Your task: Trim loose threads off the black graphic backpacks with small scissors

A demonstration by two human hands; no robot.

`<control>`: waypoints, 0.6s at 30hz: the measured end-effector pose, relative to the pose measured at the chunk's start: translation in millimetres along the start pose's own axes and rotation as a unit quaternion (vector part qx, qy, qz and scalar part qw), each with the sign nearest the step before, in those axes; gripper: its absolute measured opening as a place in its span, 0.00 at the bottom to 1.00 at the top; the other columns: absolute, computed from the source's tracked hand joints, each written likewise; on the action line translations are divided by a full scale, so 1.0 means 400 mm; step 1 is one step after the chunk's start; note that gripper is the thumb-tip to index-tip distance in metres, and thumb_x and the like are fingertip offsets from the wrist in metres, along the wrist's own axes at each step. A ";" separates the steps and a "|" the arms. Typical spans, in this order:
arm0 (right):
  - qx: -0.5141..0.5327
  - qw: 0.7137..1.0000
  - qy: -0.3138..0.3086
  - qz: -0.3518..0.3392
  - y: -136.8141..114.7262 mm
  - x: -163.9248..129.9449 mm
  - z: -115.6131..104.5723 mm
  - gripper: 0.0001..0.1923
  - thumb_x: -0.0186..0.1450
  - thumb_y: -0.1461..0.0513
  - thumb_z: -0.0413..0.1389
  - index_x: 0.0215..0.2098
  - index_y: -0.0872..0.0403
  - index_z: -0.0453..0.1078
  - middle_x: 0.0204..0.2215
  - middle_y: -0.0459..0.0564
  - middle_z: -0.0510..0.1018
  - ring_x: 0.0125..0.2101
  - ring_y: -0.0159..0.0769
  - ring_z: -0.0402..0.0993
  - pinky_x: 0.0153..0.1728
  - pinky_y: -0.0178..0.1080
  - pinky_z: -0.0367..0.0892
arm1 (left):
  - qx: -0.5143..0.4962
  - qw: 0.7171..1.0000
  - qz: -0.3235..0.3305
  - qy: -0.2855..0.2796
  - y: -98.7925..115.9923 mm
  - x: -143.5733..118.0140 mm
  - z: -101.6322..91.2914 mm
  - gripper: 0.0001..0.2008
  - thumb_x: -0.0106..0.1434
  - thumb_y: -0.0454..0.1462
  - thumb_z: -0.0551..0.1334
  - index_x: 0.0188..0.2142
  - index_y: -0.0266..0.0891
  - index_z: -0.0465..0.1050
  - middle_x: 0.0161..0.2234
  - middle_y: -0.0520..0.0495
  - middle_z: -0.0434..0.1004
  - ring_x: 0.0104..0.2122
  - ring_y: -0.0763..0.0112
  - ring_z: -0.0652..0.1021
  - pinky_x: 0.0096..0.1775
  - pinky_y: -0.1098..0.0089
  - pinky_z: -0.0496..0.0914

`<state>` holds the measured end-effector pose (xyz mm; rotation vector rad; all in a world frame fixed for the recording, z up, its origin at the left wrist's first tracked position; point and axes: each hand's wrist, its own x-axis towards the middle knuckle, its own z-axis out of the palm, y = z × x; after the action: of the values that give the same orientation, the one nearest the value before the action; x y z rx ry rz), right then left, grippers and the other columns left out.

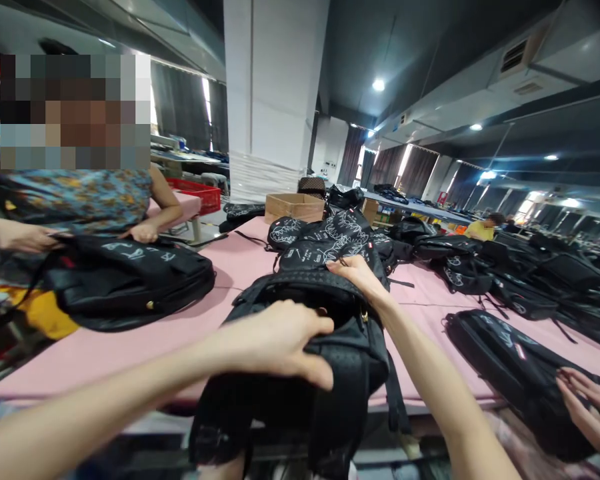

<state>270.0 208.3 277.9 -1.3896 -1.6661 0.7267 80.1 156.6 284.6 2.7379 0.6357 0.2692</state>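
Partly, hands (280,340) hide backpack (350,373) opening

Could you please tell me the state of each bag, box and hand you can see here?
black backpack: open at the top, hanging over the table edge.
left hand: gripping the near rim.
right hand: holding the far rim.
cardboard box: open.
co-worker's bag: lying flat.
pink table: covered in bags.

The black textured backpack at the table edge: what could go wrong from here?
1. The black textured backpack overhangs the pink table edge; it may slide off if the left hand and right hand loosen.
2. Its hanging strap could snag on the edge.
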 end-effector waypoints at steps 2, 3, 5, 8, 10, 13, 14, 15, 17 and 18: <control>0.001 1.000 0.003 -0.011 -0.001 0.009 -0.012 0.23 0.52 0.47 0.57 0.15 0.55 0.59 0.13 0.39 0.58 0.16 0.24 0.50 0.19 0.31 0.45 | -0.123 0.986 0.012 -0.111 -0.036 0.048 -0.040 0.16 0.57 0.49 0.57 0.25 0.40 0.72 0.23 0.52 0.71 0.23 0.72 0.68 0.26 0.75 0.60; 0.004 0.999 0.027 -0.022 -0.001 0.006 -0.023 0.23 0.51 0.46 0.57 0.15 0.56 0.60 0.13 0.39 0.59 0.16 0.24 0.51 0.19 0.31 0.46 | -0.163 0.977 0.009 -0.137 -0.054 0.070 -0.054 0.17 0.58 0.49 0.56 0.23 0.40 0.72 0.21 0.53 0.70 0.21 0.73 0.67 0.26 0.75 0.59; 0.027 0.991 0.121 -0.043 0.002 -0.026 -0.052 0.24 0.52 0.44 0.56 0.15 0.56 0.62 0.14 0.41 0.63 0.17 0.26 0.56 0.19 0.31 0.49 | -0.205 0.970 -0.019 -0.132 -0.080 0.101 -0.068 0.20 0.56 0.51 0.57 0.18 0.39 0.69 0.18 0.53 0.68 0.20 0.74 0.64 0.25 0.75 0.58; 0.090 0.969 0.228 -0.010 0.014 -0.151 -0.088 0.25 0.55 0.42 0.53 0.17 0.54 0.65 0.14 0.44 0.67 0.17 0.28 0.59 0.19 0.32 0.52 | -0.232 0.967 -0.075 -0.070 -0.093 0.115 -0.067 0.25 0.53 0.55 0.58 0.12 0.39 0.63 0.14 0.53 0.62 0.17 0.75 0.59 0.22 0.74 0.54; 0.091 0.982 0.160 0.049 0.027 -0.258 -0.084 0.26 0.57 0.43 0.50 0.16 0.54 0.67 0.11 0.45 0.67 0.13 0.27 0.56 0.17 0.33 0.50 | -0.237 0.967 -0.085 -0.046 -0.093 0.115 -0.060 0.28 0.53 0.57 0.57 0.11 0.39 0.58 0.13 0.53 0.58 0.16 0.76 0.56 0.20 0.73 0.51; 0.058 0.994 0.048 0.075 0.032 -0.370 -0.040 0.20 0.57 0.47 0.53 0.21 0.54 0.72 0.16 0.48 0.74 0.15 0.30 0.61 0.19 0.33 0.53 | -0.201 0.976 -0.074 -0.030 -0.094 0.127 -0.047 0.29 0.55 0.58 0.53 0.11 0.39 0.56 0.12 0.54 0.52 0.15 0.77 0.52 0.19 0.72 0.47; 0.043 0.996 0.038 0.069 0.030 -0.386 -0.024 0.19 0.56 0.48 0.54 0.21 0.54 0.71 0.17 0.49 0.75 0.17 0.31 0.64 0.21 0.33 0.55 | -0.183 0.980 -0.071 -0.017 -0.093 0.134 -0.043 0.29 0.56 0.58 0.51 0.12 0.39 0.55 0.12 0.54 0.52 0.15 0.77 0.51 0.19 0.71 0.46; 0.024 0.997 0.043 0.061 0.026 -0.391 -0.011 0.18 0.56 0.50 0.54 0.19 0.54 0.70 0.17 0.48 0.75 0.19 0.31 0.65 0.22 0.33 0.56 | -0.166 0.984 -0.072 0.004 -0.091 0.139 -0.038 0.29 0.57 0.58 0.51 0.12 0.39 0.56 0.12 0.54 0.52 0.14 0.77 0.51 0.19 0.71 0.46; -0.034 0.994 0.086 0.055 0.022 -0.381 0.004 0.19 0.57 0.51 0.54 0.16 0.54 0.65 0.15 0.46 0.73 0.19 0.31 0.65 0.22 0.33 0.56 | -0.140 0.985 -0.082 0.061 -0.079 0.139 -0.033 0.29 0.58 0.56 0.50 0.12 0.38 0.59 0.12 0.53 0.56 0.14 0.76 0.56 0.19 0.71 0.51; -0.074 0.989 0.115 0.052 0.023 -0.371 0.007 0.20 0.58 0.50 0.54 0.15 0.53 0.62 0.13 0.45 0.71 0.18 0.31 0.65 0.22 0.33 0.55 | -0.133 0.983 -0.081 0.093 -0.067 0.129 -0.033 0.28 0.58 0.55 0.50 0.13 0.38 0.62 0.13 0.52 0.61 0.15 0.74 0.60 0.21 0.72 0.55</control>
<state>279.0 66.1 234.6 -1.6104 -1.4996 0.4871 111.5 206.4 293.2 2.4089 0.8044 0.5347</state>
